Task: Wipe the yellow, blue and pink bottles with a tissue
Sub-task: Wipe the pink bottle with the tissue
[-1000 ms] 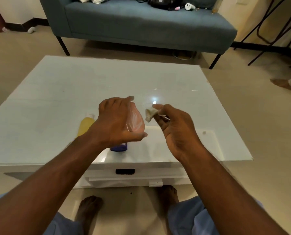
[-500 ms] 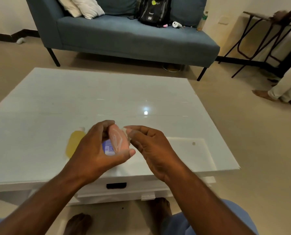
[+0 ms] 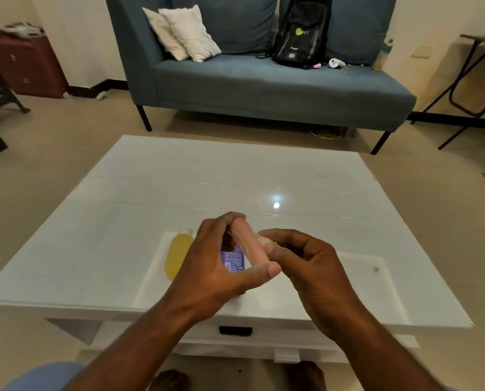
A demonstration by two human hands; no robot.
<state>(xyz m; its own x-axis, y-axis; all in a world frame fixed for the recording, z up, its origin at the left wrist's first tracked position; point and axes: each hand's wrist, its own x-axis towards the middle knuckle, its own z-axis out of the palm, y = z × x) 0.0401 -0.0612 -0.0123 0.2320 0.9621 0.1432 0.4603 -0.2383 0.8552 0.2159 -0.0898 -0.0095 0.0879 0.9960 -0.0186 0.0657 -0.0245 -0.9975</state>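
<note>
My left hand [image 3: 215, 258] grips the pink bottle [image 3: 245, 244] above the white table [image 3: 122, 221], fingers on its far side and thumb under its lower end. Pressed against the bottle's right side is my right hand [image 3: 306, 258]; a small bit of the tissue [image 3: 265, 239] shows at its fingertips, the remainder hidden. The yellow bottle [image 3: 177, 253] lies flat on the table just left of my left hand. Behind my left hand stands the blue bottle [image 3: 232, 259], with only its labelled side visible.
A blue sofa [image 3: 263, 86] stands beyond the table with two white pillows [image 3: 184, 35] and a black backpack [image 3: 300, 32] on it. A folding table frame [image 3: 467, 88] is at the right, a dark red suitcase [image 3: 24, 66] at the far left. My bare feet are under the table's front edge.
My right hand, which held the tissue apart from the bottle, has closed in against the pink bottle's side. The head camera has tilted up, showing more of the sofa.
</note>
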